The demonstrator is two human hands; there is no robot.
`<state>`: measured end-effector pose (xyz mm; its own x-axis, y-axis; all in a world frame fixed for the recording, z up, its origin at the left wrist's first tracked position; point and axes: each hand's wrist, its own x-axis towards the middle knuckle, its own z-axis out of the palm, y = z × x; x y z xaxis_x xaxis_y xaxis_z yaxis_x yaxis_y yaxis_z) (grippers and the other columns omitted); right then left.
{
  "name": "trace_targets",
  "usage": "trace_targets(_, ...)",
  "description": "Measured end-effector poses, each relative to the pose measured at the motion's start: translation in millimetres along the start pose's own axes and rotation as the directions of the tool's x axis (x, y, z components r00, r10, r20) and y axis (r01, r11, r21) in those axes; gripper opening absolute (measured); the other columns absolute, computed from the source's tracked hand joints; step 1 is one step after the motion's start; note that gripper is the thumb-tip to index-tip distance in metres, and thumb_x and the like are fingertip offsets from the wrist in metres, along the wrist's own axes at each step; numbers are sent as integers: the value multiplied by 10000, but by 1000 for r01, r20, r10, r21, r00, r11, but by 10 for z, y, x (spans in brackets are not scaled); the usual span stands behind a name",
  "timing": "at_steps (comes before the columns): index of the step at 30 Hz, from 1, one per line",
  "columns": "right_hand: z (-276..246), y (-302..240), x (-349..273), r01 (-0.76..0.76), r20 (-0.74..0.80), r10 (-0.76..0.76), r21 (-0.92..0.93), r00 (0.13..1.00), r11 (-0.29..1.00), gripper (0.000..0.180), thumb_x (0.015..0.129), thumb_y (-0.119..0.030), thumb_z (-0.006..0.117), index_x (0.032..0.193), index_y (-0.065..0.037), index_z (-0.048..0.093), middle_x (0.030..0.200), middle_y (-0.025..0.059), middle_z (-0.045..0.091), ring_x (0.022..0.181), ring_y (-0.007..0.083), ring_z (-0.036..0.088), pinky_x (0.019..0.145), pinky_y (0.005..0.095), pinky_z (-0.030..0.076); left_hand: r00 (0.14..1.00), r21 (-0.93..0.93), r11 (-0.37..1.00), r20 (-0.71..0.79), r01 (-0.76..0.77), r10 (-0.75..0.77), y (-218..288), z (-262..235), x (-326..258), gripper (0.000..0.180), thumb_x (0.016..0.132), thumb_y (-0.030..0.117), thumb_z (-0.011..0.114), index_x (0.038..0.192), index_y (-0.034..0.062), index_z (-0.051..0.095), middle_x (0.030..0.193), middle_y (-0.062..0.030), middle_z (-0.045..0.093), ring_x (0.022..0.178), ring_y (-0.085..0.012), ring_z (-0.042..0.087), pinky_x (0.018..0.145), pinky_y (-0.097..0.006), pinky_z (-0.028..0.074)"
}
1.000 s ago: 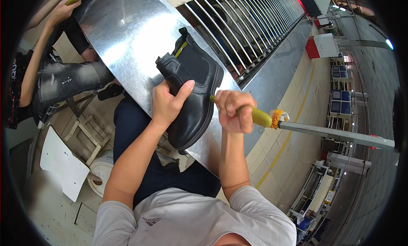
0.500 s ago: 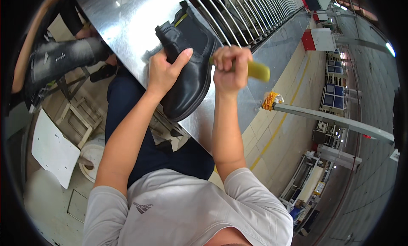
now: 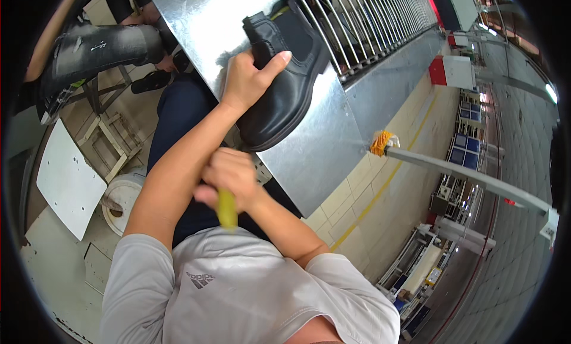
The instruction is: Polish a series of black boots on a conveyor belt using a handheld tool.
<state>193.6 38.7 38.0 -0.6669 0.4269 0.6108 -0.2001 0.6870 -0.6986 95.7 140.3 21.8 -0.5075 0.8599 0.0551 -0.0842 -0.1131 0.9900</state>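
Right hand [image 3: 231,174] curled closed round blurred yellow-green handle [image 3: 226,210]; any working end hidden. Left hand [image 3: 253,79] clasps black leather ankle boot [image 3: 278,109] at ankle, thumb on top, fingers out of sight. Doing this well likely means firm left hold, handle clear of left forearm [image 3: 178,165] and leather. Left arm reaches far; right arm folds across body. Boot on silver metal bench [image 3: 321,171], toe at near-left edge, sole right. Far right: steel-bar rack [image 3: 357,32].

Your left hand [image 3: 250,79] grips above the bench [image 3: 315,171], thumb [image 3: 278,63] stretched out; your right hand [image 3: 229,176], blurred and curled, crosses beside your left forearm [image 3: 178,171], off the bench's near edge.
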Motion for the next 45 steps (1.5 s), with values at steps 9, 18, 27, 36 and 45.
trace_targets(9,-56,-351,-487,-182,-6,182,-8,983,983,237,704,-82,778,738,-33,549,577,73,447,470,255,455,444,352,330,1000,-65,998,4,2,-2,-44,43,56,503,812,455,724,931,-33,690,827,-125,708,789,-170,667,728,-291,498)
trace_targets(18,-419,-595,-551,-465,-377,472,117,797,878,115,805,-33,731,884,-3,653,719,105,651,593,186,627,558,269,494,895,-228,921,393,317,-211,355,-266,500,431,754,168,791,1116,-9,637,998,-66,671,871,-162,640,807,-291,501)
trace_targets(27,-1254,190,-260,-290,-632,768,720,99,630,258,897,-208,656,1071,-24,604,542,12,475,474,93,467,472,259,392,724,442,869,672,-223,-157,731,-565,351,527,740,52,786,1210,-47,569,1123,-86,634,1026,-165,587,923,-308,455)
trace_targets(36,-1212,884,105,434,-440,898,807,-9,400,265,902,-295,646,905,-48,552,524,-8,356,437,130,384,447,320,337,789,490,834,603,-252,-116,644,-673,355,532,728,16,803,1187,-21,536,1096,-73,595,992,-157,566,908,-290,453)
trace_targets(45,-1175,894,254,429,-450,893,808,7,404,287,914,-315,645,901,-48,541,531,-21,369,421,101,368,414,279,316,829,441,850,559,-289,-8,567,-835,208,570,705,28,813,1187,-15,513,1092,-71,572,996,-153,549,918,-290,443)
